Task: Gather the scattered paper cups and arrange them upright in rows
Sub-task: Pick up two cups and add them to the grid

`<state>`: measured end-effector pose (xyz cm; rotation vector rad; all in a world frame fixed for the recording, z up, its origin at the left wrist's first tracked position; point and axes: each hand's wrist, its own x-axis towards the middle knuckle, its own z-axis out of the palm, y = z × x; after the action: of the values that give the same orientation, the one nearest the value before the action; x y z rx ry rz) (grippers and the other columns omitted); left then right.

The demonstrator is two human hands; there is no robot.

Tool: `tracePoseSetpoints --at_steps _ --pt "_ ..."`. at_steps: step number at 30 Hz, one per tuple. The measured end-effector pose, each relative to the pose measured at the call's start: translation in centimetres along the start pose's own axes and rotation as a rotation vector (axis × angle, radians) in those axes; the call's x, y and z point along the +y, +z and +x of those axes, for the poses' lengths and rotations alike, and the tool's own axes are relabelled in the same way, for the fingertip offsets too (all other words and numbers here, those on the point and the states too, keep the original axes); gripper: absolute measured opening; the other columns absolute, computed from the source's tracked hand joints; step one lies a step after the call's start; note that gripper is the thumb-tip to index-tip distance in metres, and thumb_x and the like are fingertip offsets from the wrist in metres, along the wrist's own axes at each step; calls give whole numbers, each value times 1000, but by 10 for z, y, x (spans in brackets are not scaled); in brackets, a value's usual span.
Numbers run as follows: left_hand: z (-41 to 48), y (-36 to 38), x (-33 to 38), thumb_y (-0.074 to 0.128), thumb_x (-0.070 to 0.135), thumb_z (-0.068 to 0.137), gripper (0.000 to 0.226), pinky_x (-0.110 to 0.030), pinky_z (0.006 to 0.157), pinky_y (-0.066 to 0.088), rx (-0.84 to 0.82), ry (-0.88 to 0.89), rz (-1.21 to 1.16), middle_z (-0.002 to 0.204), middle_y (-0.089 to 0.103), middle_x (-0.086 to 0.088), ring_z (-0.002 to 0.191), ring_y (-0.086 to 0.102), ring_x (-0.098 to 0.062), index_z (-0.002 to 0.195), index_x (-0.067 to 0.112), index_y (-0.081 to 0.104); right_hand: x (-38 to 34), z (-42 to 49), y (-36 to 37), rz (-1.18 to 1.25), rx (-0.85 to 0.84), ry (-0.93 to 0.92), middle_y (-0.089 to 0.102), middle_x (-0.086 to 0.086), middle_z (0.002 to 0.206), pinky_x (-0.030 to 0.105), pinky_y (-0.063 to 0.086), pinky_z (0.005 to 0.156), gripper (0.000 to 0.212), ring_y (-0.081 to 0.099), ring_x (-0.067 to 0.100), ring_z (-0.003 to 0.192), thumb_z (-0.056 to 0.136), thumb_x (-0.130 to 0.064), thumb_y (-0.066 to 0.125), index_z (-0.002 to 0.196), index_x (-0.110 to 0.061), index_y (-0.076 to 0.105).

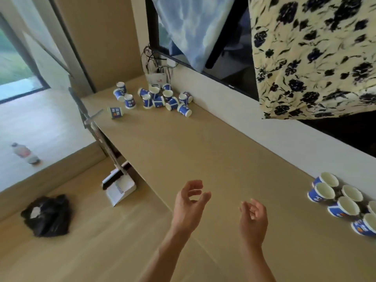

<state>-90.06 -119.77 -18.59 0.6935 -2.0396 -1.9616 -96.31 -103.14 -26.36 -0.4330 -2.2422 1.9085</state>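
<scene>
1. The left hand (pixel 189 204) hangs above the near part of the table (pixel 203 143). Its fingers (pixel 192 185) are loosely curled and apart from the thumb, and they hold nothing.
2. The right hand (pixel 254 218) is just beside it, a little nearer. Its fingers (pixel 247 207) are also loosely curled and hold nothing.
3. Neither hand touches a cup.
4. The scattered cups (pixel 156 98) are in a heap at the far left end of the table, close to the wall and well apart from the hands. They are blue and white. Several lie on their sides and touch each other. For the others I cannot tell if they stand upright or upside down.
5. One cup (pixel 115 112) lies alone on its side, near the left edge of the table.
6. The upright cups (pixel 343 202) stand at the right, mouths up, in two short rows, close together. The frame edge cuts this group.
7. Wires (pixel 156 64) hang at the wall behind the heap.
8. A flowered cloth (pixel 313 53) and a blue cloth (pixel 193 27) hang above the table.
9. On the floor at the left are a dustpan (pixel 120 190), a black bag (pixel 47 215) and, farther away, a bottle (pixel 25 153) lying down.
</scene>
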Motion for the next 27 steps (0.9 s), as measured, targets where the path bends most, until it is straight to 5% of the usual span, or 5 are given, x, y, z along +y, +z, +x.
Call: tracePoseSetpoints --at_steps 5,10,16,27 --pt "24 -65 2 74 27 88 22 -11 70 51 63 -11 10 112 68 16 101 64 2 108 31 66 -14 -17 68 11 -96 36 69 24 102 52 52 90 30 68 41 93 93 -5 67 122 -6 56" --pt "62 -112 -5 76 28 87 24 -14 70 52 116 -36 18 113 68 14 103 65 -1 109 30 66 -21 -15 142 43 -169 47 70 25 99 45 52 83 32 66 30 83 93 -2 67 123 -4 56" --pt "141 -154 -6 76 31 87 24 -8 69 48 135 -42 66 112 69 16 102 65 1 108 33 66 -17 2 248 117 -217 93 70 17 95 45 53 82 31 68 28 81 93 -3 66 122 -5 56" --pt "300 -225 32 77 26 87 23 -17 71 52 162 -70 112 109 70 11 98 65 2 108 32 67 -65 65 405 182 -236 161 69 7 90 42 51 79 28 68 30 85 94 -5 66 118 -13 55"
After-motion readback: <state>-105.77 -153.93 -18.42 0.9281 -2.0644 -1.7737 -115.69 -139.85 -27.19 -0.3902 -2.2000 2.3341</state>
